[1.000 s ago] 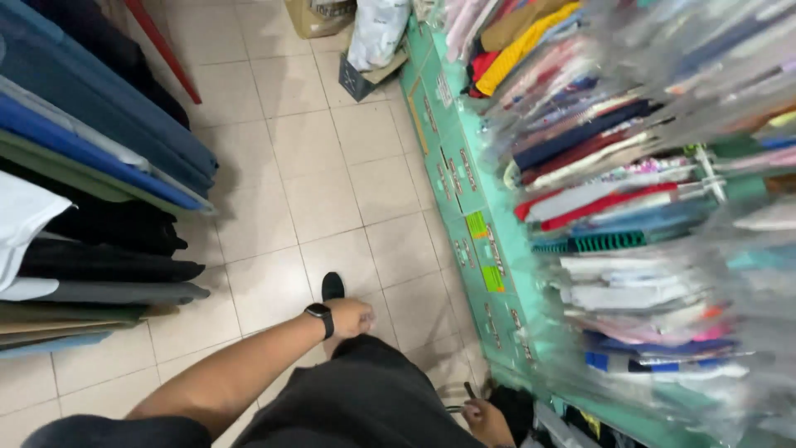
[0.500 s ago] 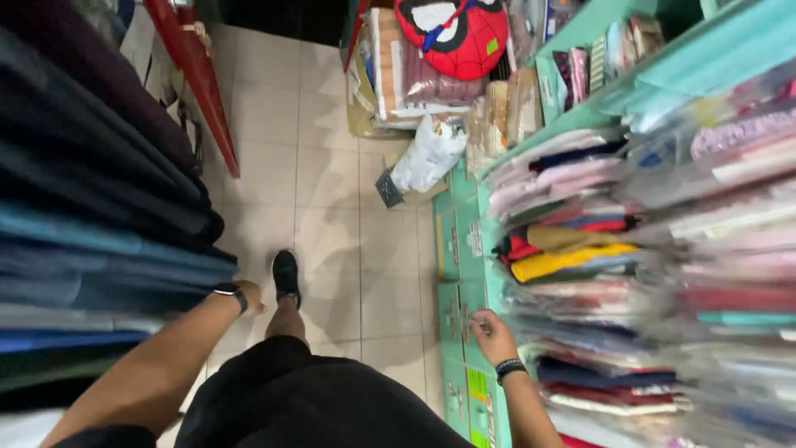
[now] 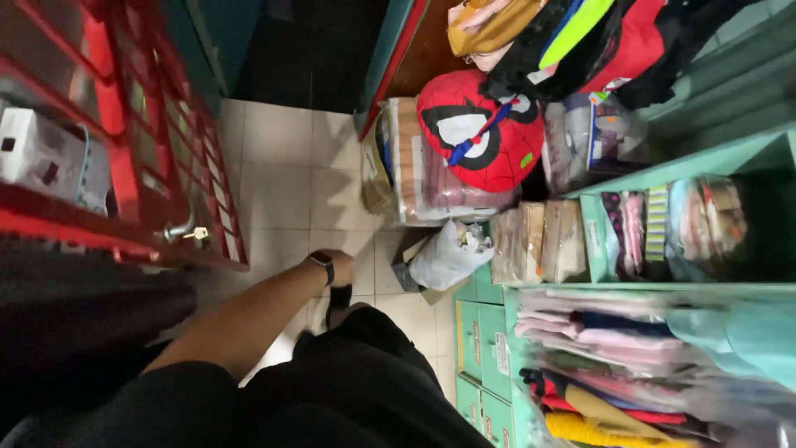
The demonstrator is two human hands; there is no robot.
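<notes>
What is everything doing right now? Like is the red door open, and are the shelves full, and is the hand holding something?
left hand: empty, hanging beside the leg, watch on the wrist
red metal gate: key in its lock; open or shut cannot be told
green shelves: packed with folded, bagged clothes
red mask-shaped bag: resting on top of wrapped bundles
white plastic bag: on the floor, bunched at the top
right hand: not in view
</notes>
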